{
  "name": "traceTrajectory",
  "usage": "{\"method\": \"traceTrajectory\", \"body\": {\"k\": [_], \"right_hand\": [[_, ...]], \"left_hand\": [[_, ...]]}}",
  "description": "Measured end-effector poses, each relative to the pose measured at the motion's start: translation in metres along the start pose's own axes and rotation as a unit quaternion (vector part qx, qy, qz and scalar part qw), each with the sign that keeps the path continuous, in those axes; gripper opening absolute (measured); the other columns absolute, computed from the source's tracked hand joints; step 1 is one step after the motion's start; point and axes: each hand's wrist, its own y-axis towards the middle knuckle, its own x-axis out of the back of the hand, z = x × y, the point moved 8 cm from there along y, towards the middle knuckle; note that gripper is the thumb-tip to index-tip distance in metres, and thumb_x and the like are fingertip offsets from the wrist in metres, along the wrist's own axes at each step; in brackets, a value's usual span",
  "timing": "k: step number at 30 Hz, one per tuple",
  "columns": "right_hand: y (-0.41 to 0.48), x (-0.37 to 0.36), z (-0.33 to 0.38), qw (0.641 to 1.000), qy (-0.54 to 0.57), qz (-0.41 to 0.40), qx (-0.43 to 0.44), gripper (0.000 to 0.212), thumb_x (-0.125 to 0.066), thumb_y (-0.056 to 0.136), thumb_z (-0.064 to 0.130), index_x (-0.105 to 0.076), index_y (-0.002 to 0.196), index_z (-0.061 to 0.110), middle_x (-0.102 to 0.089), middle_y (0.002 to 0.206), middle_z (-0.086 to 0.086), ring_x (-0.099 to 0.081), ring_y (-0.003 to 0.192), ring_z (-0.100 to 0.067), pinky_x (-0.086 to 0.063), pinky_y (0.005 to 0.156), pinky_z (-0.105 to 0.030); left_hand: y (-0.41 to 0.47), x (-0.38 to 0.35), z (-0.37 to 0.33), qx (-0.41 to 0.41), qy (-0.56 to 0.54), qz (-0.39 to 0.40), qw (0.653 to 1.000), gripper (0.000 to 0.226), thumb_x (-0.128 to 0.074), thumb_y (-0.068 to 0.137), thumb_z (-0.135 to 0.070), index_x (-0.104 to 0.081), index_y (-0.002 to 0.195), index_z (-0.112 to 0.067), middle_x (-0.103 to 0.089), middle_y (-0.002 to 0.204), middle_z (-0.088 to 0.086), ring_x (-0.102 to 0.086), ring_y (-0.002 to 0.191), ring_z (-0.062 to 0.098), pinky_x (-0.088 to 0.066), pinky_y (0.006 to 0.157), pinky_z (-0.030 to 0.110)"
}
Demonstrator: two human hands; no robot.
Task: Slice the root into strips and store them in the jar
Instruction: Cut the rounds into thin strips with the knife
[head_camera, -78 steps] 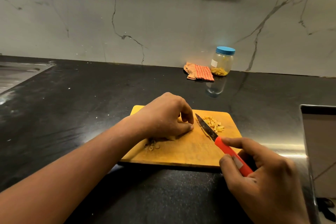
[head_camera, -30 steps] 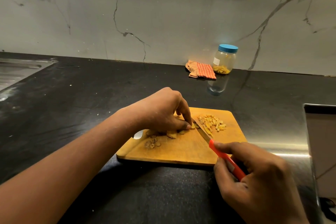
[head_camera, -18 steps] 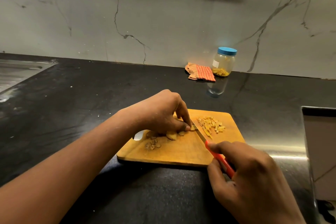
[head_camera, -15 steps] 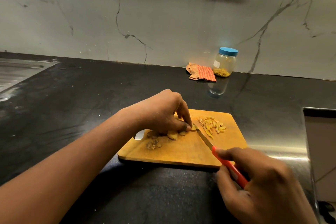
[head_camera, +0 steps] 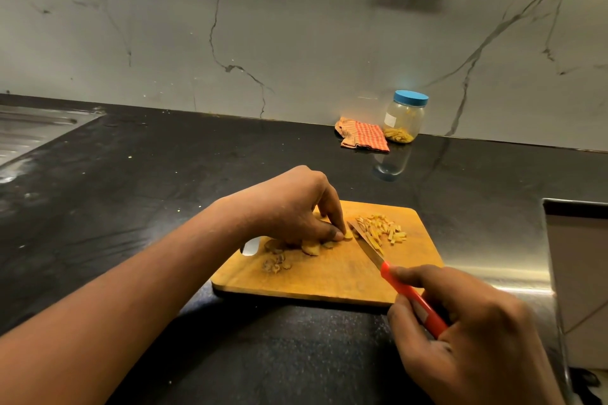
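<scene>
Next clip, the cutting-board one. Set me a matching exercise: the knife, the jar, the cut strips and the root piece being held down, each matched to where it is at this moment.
Things
1. knife
2. jar
3. cut strips
4. root piece

Places
A. piled on the board, right of the blade
B. pinned by the fingertips of the left hand
C. gripped by its red handle in the right hand
D. at the back of the counter, beside the checked cloth

Pairs: 1-C, 2-D, 3-A, 4-B
</scene>
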Motion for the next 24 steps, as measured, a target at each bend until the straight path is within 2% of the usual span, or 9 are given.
{"method": "traceTrajectory", "body": {"k": [6,11,13,17,20,24], "right_hand": [[0.001,-0.003,0.001,1.0,-0.013,0.016,0.003,0.029,-0.07,0.063,0.027,-0.076,0.091,0.021,-0.06,0.065,0.015,-0.05,0.049,0.003,-0.043,0.052,-0.004],[0.002,-0.003,0.001,1.0,-0.018,0.02,0.004,0.029,-0.07,0.062,0.027,-0.076,0.09,0.021,-0.063,0.066,0.014,-0.05,0.049,0.003,-0.039,0.054,0.002],[0.004,-0.004,0.0,0.999,-0.03,0.025,0.0,0.028,-0.069,0.063,0.028,-0.076,0.09,0.022,-0.063,0.066,0.013,-0.051,0.048,0.0,-0.042,0.051,-0.002],[0.01,-0.011,-0.001,0.998,-0.05,0.038,-0.009,0.03,-0.064,0.068,0.033,-0.074,0.095,0.025,-0.067,0.072,0.009,-0.057,0.052,-0.009,-0.053,0.046,-0.022],[0.015,-0.017,-0.002,0.997,-0.059,0.043,-0.021,0.032,-0.06,0.071,0.037,-0.073,0.098,0.027,-0.066,0.073,0.01,-0.058,0.056,-0.008,-0.054,0.048,-0.026],[0.013,-0.017,-0.001,0.997,-0.063,0.049,-0.014,0.031,-0.061,0.07,0.035,-0.073,0.098,0.026,-0.066,0.071,0.01,-0.057,0.053,-0.009,-0.053,0.046,-0.024]], "left_hand": [[0.0,0.0,-0.001,0.0,-0.005,0.002,1.0,0.016,-0.07,0.089,-0.026,-0.077,0.103,-0.024,-0.068,0.112,-0.01,-0.06,0.107,0.009,-0.05,0.101,0.036],[0.0,0.0,0.0,0.002,-0.005,0.002,1.0,0.016,-0.07,0.089,-0.027,-0.077,0.103,-0.024,-0.068,0.113,-0.011,-0.06,0.108,0.008,-0.05,0.101,0.036],[0.0,0.0,0.0,0.002,-0.003,0.003,1.0,0.016,-0.07,0.089,-0.028,-0.077,0.103,-0.025,-0.067,0.112,-0.012,-0.06,0.108,0.008,-0.05,0.101,0.036],[0.0,-0.001,0.0,0.006,-0.003,0.004,1.0,0.017,-0.071,0.088,-0.028,-0.077,0.104,-0.024,-0.067,0.112,-0.011,-0.06,0.107,0.008,-0.05,0.101,0.036],[-0.001,-0.001,-0.001,0.009,-0.004,0.004,1.0,0.018,-0.071,0.088,-0.027,-0.077,0.104,-0.024,-0.067,0.111,-0.011,-0.061,0.105,0.009,-0.051,0.1,0.036],[-0.001,0.0,-0.001,0.01,-0.005,0.005,1.0,0.018,-0.07,0.089,-0.027,-0.077,0.105,-0.024,-0.067,0.111,-0.011,-0.061,0.105,0.009,-0.051,0.099,0.035]]}}
